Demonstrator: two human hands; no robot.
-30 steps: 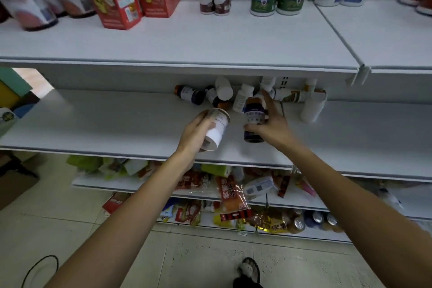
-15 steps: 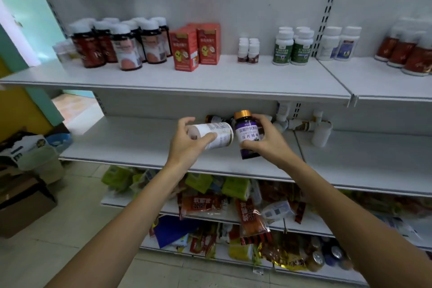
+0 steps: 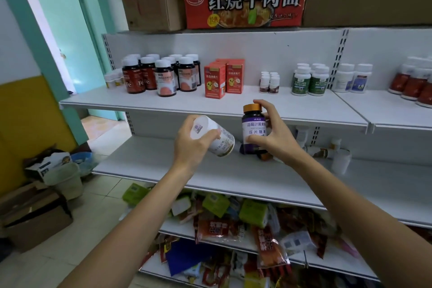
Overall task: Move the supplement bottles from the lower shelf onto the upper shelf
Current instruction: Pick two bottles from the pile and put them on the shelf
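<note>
Between the thumb and curled fingers of the right hand [image 3: 273, 135] stands the purple-labelled bottle [image 3: 254, 133], upright, gold cap on top, with the forefinger hooked over the cap. Just to the left of it, the left hand [image 3: 189, 145] is wrapped round a white bottle [image 3: 217, 138]. That bottle is tilted, and its flat white end with a small sticker is turned up toward the camera. Both bottles are in the air, near each other but not touching.

Half a second ago they were held lower, in front of the lower shelf [image 3: 163, 161]. Now the gold cap is level with the front edge of the upper shelf [image 3: 233, 106], and the white bottle has swung from lying sideways to this slant. A second ago both hands were down at the heap on the lower shelf.

Right of the right hand and behind it, a few small bottles [image 3: 322, 151] lie at the back of the lower shelf beside an upright white one [image 3: 340, 161]. Above the hands, the upper shelf carries dark bottles [image 3: 161, 77], red boxes [image 3: 223, 78], small white bottles [image 3: 270, 82] and green-labelled bottles [image 3: 309, 79]. A red noodle carton [image 3: 245, 0] sits on top, which the earlier views did not show in full. Below the forearms, snack packets [image 3: 233, 229] fill the bottom shelves.
</note>
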